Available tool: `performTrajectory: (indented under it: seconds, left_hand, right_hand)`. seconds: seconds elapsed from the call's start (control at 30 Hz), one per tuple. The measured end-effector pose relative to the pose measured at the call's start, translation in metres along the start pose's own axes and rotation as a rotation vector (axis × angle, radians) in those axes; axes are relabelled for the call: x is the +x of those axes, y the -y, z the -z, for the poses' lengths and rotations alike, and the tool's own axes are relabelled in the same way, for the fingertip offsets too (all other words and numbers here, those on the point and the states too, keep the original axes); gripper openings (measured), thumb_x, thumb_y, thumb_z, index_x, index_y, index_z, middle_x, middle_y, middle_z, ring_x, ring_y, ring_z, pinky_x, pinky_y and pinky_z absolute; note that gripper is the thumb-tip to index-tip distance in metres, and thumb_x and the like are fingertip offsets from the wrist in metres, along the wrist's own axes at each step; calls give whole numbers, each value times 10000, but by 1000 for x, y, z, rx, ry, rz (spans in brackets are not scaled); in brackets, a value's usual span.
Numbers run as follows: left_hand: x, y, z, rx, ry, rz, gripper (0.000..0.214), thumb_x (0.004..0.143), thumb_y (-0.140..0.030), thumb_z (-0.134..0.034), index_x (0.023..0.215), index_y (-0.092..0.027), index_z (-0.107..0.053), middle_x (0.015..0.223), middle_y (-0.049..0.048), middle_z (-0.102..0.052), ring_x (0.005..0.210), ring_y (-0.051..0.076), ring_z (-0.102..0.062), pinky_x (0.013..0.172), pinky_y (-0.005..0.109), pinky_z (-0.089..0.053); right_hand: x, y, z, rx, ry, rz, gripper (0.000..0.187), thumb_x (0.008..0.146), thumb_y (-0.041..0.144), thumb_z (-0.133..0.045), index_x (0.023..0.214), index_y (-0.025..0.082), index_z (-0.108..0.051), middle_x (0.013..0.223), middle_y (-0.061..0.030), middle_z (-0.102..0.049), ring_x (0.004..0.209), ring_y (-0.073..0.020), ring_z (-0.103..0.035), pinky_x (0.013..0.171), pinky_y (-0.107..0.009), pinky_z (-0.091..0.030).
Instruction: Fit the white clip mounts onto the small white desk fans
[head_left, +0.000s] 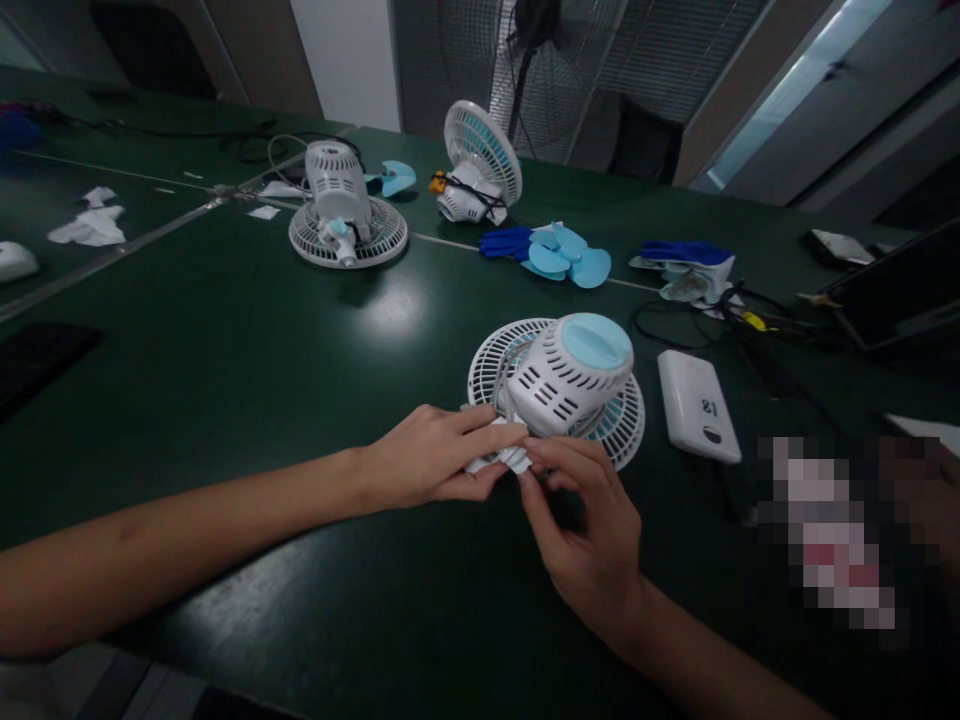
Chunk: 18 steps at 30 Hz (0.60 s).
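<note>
A small white fan (547,390) lies face down on its round grille, its motor housing and light blue cap tilted up. At its near edge, a small white piece (516,458) sits between my hands; whether it is paper or a plastic part, I cannot tell. My left hand (457,455) is closed on this piece from the left, thumb below and fingers above. From the right, my right hand (589,505) pinches at the same piece with thumb and forefinger. The fingers hide part of it and the near rim of the grille.
Two more fans (337,200) stand at the back of the dark green table (300,350). Light blue fan blades (566,255) lie beside a blue glove (504,243). To the right are a white power bank (697,405), black cables and another glove (686,262). Crumpled white paper (90,225) lies far left.
</note>
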<state>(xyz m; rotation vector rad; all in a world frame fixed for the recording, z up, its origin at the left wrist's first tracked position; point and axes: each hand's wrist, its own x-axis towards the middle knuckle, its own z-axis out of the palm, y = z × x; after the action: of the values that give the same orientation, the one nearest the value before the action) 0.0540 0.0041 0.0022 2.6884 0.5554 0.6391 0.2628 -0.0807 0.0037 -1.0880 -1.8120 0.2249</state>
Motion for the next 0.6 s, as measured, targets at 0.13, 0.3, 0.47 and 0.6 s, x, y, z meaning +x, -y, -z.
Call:
performTrajectory:
  seconds: [0.13,0.3,0.47,0.6]
  left_hand:
    - [0,-1,1,6,-9,-8,355,1096,-399,-399,1382,-206,-477,1000,23,-592,687,116,-555,548,220,-465]
    - [0,-1,1,23,-1,0,364,1095,-401,-392,1392,-211,-479,996,19,-589,696,117,-560,550,220,-472]
    - [0,-1,2,-3,12,6,349,1096,-400,-402,1386,-218,-469,1000,26,-590,709,123,-568,568,216,-466]
    - [-1,0,2,-7,10,4,343,1094,-395,-413,1390,-226,-455,1004,28,-589,720,129,-574,575,221,-466]
  right_hand:
    - [0,-1,0,5,5,-16,400,909,8,-625,1248,219,-611,1121,-37,-653,957,-154,-660,720,-258,-602]
    - [0,-1,0,38,10,-27,414,901,12,-634,1256,225,-607,1097,-31,-663,939,-157,-665,691,-261,-597]
    - [0,0,0,43,8,-37,414,903,16,-633,1251,238,-607,1085,-33,-667,912,-162,-665,676,-274,-601]
    - [1,1,-1,57,2,-60,407,907,34,-643,1254,242,-602,1056,-27,-670,884,-159,-668,649,-272,-592]
